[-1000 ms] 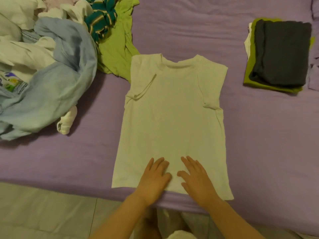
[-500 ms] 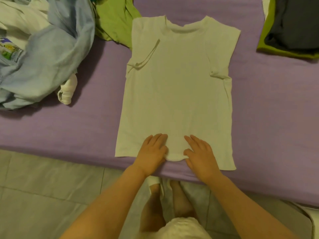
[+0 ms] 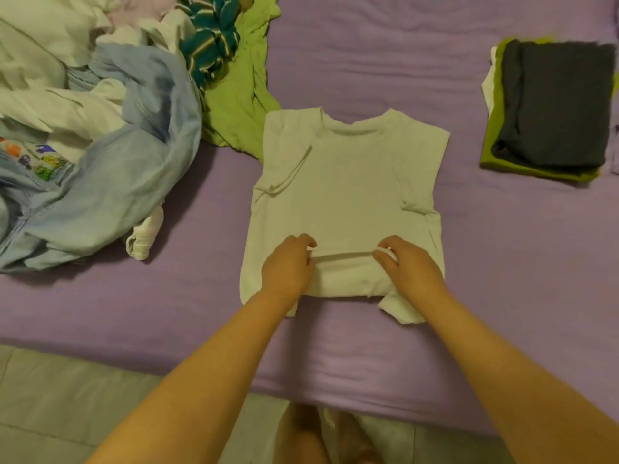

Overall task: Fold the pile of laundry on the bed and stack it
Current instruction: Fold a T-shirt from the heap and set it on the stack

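A white T-shirt (image 3: 348, 182) lies flat on the purple bed (image 3: 502, 262), neck away from me, sleeves folded in. Its bottom hem is turned up over the body. My left hand (image 3: 288, 266) pinches the hem on the left and my right hand (image 3: 408, 266) pinches it on the right, holding the folded edge across the shirt's lower part. A pile of unfolded laundry (image 3: 100, 128) fills the left of the bed. A folded stack (image 3: 549, 108) with a dark grey piece on top sits at the right.
A green garment (image 3: 241, 95) and a teal striped piece (image 3: 207, 45) lie at the pile's edge, close to the shirt's left shoulder. A small white sock (image 3: 144, 236) sits beside the blue cloth (image 3: 134, 169). Tiled floor (image 3: 67, 396) lies below the bed's near edge.
My hands went from resting flat on the shirt's bottom to pinching the hem and lifting it up over the shirt, away from me. The shirt now looks shorter.
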`<act>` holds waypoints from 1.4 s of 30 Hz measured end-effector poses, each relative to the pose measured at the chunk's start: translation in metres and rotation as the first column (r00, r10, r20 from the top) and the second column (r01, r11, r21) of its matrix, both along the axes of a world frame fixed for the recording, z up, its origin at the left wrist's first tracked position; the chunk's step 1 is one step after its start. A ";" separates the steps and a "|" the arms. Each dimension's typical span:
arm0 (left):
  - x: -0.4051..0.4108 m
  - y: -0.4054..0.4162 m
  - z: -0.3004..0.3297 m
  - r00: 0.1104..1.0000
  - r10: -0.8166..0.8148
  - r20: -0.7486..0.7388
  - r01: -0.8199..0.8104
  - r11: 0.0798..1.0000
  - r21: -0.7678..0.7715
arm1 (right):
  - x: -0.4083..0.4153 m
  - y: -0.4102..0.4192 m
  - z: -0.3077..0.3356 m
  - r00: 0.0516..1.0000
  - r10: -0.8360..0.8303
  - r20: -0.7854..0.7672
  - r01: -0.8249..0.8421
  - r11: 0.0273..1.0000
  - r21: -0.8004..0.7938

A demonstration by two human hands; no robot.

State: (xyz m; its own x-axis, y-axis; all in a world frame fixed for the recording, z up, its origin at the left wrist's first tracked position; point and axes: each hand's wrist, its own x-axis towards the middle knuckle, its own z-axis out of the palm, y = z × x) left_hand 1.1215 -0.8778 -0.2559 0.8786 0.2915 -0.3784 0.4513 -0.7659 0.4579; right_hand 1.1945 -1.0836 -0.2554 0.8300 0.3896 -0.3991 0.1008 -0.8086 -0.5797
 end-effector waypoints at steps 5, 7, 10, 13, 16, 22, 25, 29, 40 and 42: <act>0.073 0.038 0.016 0.997 0.032 0.065 -0.033 0.999 0.011 | 0.066 0.016 0.013 0.998 -0.035 0.060 0.032 0.998 0.054; 0.103 0.051 0.017 0.997 0.036 0.073 -0.035 0.999 -0.022 | 0.092 0.025 0.012 0.997 -0.025 0.078 0.024 1.000 0.019; 0.145 0.065 0.013 0.995 0.013 0.097 -0.010 1.000 -0.029 | 0.131 0.045 0.009 0.991 -0.053 0.124 0.052 0.999 0.010; 0.181 0.079 0.000 0.993 -0.007 0.119 0.008 1.000 -0.007 | 0.169 0.068 -0.001 0.982 -0.119 0.149 0.114 0.993 0.042; 0.204 0.089 -0.022 0.995 -0.075 0.061 0.071 0.995 0.064 | 0.191 0.078 -0.022 0.990 -0.110 0.090 0.116 0.991 -0.061; 0.186 0.097 -0.046 0.975 -0.167 0.143 0.165 0.986 0.027 | 0.183 0.078 -0.047 0.992 -0.059 0.112 0.083 0.973 -0.215; 0.171 0.102 -0.047 0.949 -0.224 0.220 0.231 0.973 -0.005 | 0.188 0.086 -0.048 0.989 -0.032 0.143 0.066 0.968 -0.243; 0.164 0.104 -0.052 0.924 -0.272 0.269 0.267 0.962 0.053 | 0.198 0.105 -0.048 0.988 0.058 0.146 -0.024 0.974 -0.226; 0.156 0.082 -0.051 0.899 -0.430 -0.078 0.437 0.878 0.194 | 0.203 0.139 -0.054 0.953 0.240 0.186 -0.181 0.941 -0.287; 0.154 0.077 -0.045 0.912 -0.406 -0.065 0.410 0.887 0.213 | 0.203 0.136 -0.050 0.930 0.300 0.212 -0.215 0.913 -0.347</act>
